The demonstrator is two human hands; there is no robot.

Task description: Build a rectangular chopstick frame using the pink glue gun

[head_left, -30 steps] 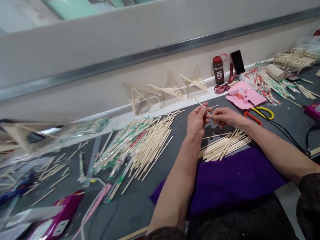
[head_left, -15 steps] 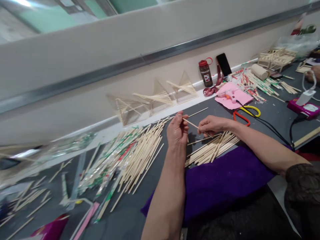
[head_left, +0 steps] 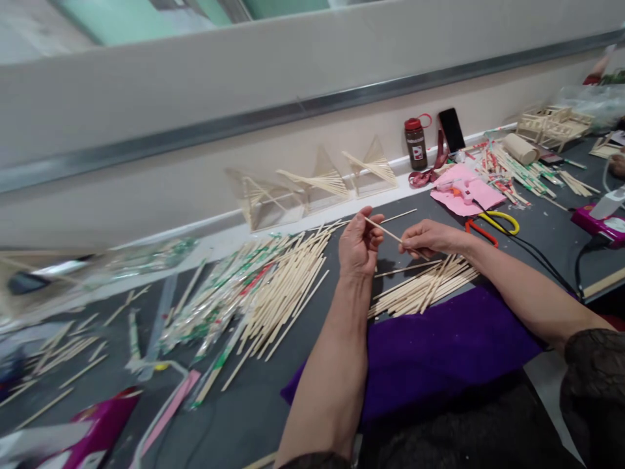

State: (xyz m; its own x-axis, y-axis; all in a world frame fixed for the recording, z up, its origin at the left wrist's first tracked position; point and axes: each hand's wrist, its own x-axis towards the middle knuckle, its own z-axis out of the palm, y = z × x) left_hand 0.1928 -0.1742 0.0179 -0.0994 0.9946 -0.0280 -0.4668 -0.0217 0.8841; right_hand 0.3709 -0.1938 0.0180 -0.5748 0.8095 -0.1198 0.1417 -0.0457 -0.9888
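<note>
A thin wooden stick spans the gap between my two hands above the grey table. My left hand pinches its far left end between thumb and fingers. Toward its other end, my right hand is closed on the same stick. Below the hands lies a pile of loose wooden sticks, against a purple cloth at the table's front edge. Left of my left forearm spreads a larger heap of bare sticks, beside chopsticks in green-printed wrappers.
Stick-built frames stand along the wall. At the right are a bottle, a phone, a glue gun on pink paper, scissors, black cables and a purple box. Another person's hand shows at the right edge.
The view has shifted, so most of the scene sits slightly further right. Both hands keep hold of the stick, in nearly the same pose.
</note>
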